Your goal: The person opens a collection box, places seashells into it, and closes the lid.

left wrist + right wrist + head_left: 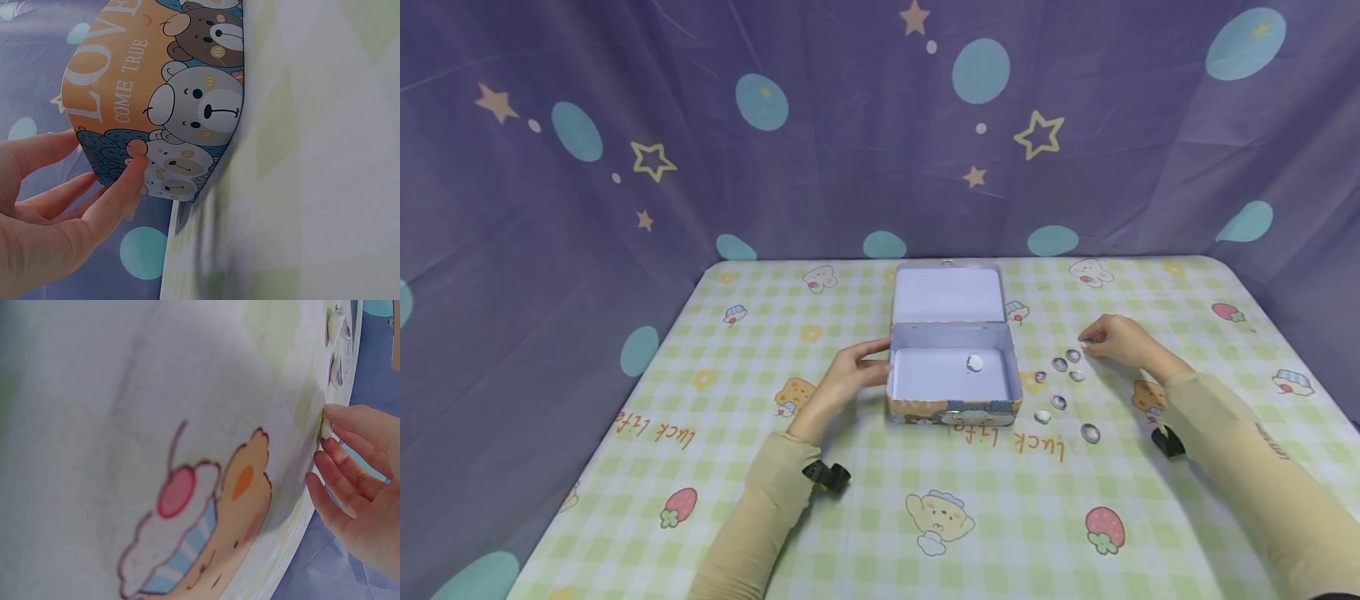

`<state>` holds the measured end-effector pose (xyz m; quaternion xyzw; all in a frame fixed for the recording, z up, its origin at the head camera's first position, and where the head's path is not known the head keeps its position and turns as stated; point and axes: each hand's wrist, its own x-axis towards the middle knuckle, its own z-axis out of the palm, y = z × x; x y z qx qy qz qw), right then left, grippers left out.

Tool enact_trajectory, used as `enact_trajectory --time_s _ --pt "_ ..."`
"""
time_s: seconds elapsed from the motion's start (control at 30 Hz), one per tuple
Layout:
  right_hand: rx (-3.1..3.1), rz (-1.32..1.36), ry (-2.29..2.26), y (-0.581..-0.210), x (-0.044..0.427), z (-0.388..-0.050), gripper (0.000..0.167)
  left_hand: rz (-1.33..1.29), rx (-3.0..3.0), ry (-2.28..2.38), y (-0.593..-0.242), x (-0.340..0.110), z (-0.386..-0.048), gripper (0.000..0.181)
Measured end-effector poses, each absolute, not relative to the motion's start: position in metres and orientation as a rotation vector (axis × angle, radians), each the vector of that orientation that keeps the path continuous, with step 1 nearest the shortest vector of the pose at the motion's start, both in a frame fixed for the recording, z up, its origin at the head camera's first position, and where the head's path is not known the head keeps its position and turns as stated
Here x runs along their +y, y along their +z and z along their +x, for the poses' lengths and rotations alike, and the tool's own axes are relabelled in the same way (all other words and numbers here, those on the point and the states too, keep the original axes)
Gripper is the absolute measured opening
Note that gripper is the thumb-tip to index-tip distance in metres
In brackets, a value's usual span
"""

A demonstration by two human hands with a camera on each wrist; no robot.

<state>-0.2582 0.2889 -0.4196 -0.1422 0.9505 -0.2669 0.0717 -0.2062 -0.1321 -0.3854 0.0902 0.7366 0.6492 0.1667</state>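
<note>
A tin box [951,412] with a white inside and a bear pattern outside stands with its hinged lid [948,293] raised. My left hand [852,372] touches its left side wall with extended fingers. In the left wrist view, the orange wall [125,69] reads "LOVE COME TRUE". One pale seashell [974,363] lies inside the box. Right of the box, my right hand [1117,340] pinches a small seashell [326,429] between thumb and fingertips, close to the tablecloth. Several loose shells [1060,364] with purple-grey markings lie between that hand and the box.
The table has a green checked cloth [850,533] with printed cartoons. One shell [1091,433] lies nearest the front. A purple curtain [850,167] with stars hangs behind the table. Each wrist wears a black camera, such as the left one [827,477].
</note>
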Motion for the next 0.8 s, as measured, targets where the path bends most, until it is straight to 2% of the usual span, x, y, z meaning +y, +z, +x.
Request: enact_trajectory --time_s 0.23,0.8 --pt "2.878 -0.423 -0.799 -0.42 0.289 -0.258 0.018 0.261 2.123 1.86 -0.397 -0.134 -0.211 0.049" --pt "2.928 -0.518 -0.817 -0.406 0.279 -0.259 0.019 0.268 2.135 1.866 -0.396 -0.133 -0.21 0.049"
